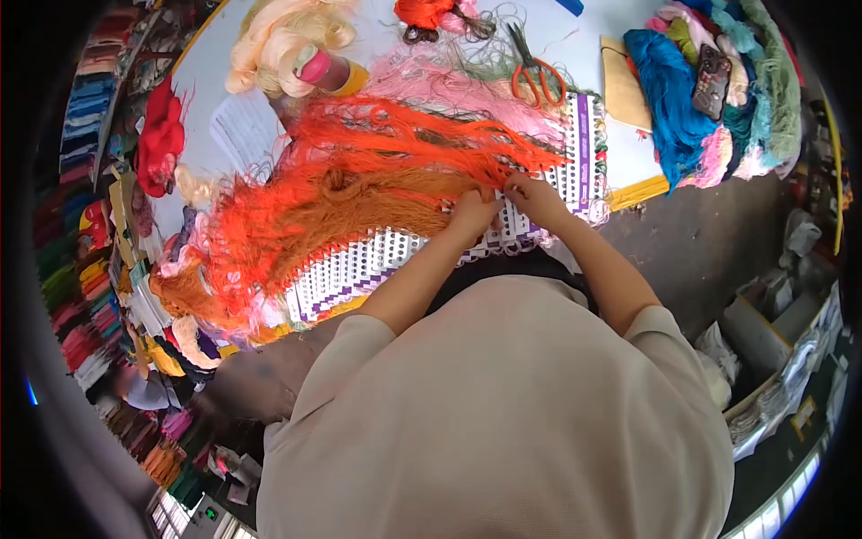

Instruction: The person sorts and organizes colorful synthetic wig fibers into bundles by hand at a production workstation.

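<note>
Long brown embroidery thread [377, 202] lies across the table, with orange-red thread [395, 126] spread above and around it. My left hand [476, 214] is closed at the right end of the brown thread, fingers curled round the strands. Close beside it, my right hand [536, 199] pinches at the strand ends; its fingertips partly hide the fine thread there. Under both hands run white cards with rows of holes and purple edges [582, 148], loops of thread hanging at their near side. Scissors with orange handles [532, 65] lie above my right hand.
A thread cone [323, 70] and cream hanks [287, 36] stand far left. A paper sheet [247, 130] lies below them. On the right, a brown envelope [626, 85] sits beside blue yarn [664, 90] with a phone [712, 81] on the pile. Shelves of colored yarn line the left.
</note>
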Tool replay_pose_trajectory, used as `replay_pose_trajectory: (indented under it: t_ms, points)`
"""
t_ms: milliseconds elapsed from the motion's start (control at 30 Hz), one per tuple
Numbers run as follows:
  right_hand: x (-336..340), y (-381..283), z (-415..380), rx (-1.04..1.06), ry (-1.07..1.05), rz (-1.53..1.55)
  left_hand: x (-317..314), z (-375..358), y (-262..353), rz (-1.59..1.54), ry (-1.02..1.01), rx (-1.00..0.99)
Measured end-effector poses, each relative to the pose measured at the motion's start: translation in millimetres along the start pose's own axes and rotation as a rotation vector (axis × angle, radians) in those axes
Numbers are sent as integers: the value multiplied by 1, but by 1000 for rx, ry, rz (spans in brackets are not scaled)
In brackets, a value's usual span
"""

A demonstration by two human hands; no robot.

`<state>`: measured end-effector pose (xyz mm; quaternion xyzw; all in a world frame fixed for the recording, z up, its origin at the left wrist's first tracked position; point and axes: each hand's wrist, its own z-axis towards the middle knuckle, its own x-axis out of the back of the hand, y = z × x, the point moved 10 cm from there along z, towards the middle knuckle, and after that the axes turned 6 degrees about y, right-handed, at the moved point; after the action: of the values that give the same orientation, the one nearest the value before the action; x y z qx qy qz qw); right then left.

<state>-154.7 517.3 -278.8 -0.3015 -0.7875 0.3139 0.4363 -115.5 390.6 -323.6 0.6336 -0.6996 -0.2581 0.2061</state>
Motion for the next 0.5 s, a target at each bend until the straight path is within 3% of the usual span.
replay_pose_trajectory:
  t_ms: [67, 100, 167, 267, 500]
  points:
    - [-1, 2, 0, 2, -24, -9, 1, -14, 24, 321, 98, -24]
    - [-1, 1, 1, 10, -40, -22, 1, -13, 19, 321, 101, -19]
    - [-1, 2, 1, 2, -64, -5, 2, -10, 8, 1, 109, 23]
    - [0, -1, 3, -9, -84, 48, 4, -8, -6, -153, 86, 136]
    - [-4, 3, 9, -88, -132, 159, -5, -7, 14, -93, -43, 70]
